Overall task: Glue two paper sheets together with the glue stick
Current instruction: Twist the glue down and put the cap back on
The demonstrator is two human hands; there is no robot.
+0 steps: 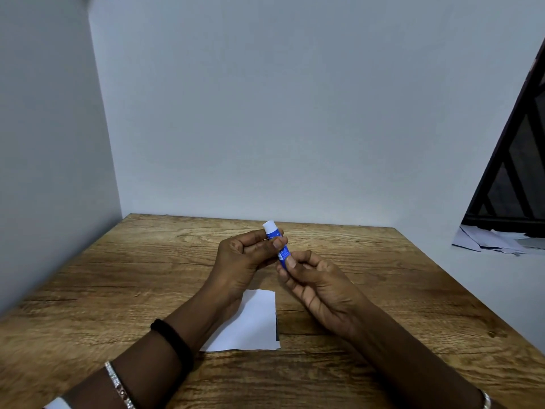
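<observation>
A blue glue stick (282, 252) with a white cap (269, 226) is held above the middle of the wooden table (118, 276), tilted with its cap pointing away from me. My left hand (244, 261) pinches its upper part just below the cap. My right hand (318, 284) grips its lower end. White paper (253, 323) lies flat on the table below my hands; a thin dark strip shows along its right edge. My left wrist covers the paper's left part, and I cannot tell how many sheets lie there.
White walls close off the table at the back and left. At the right, beyond the table edge, a dark framed window (519, 172) stands over a ledge with several loose papers (495, 240).
</observation>
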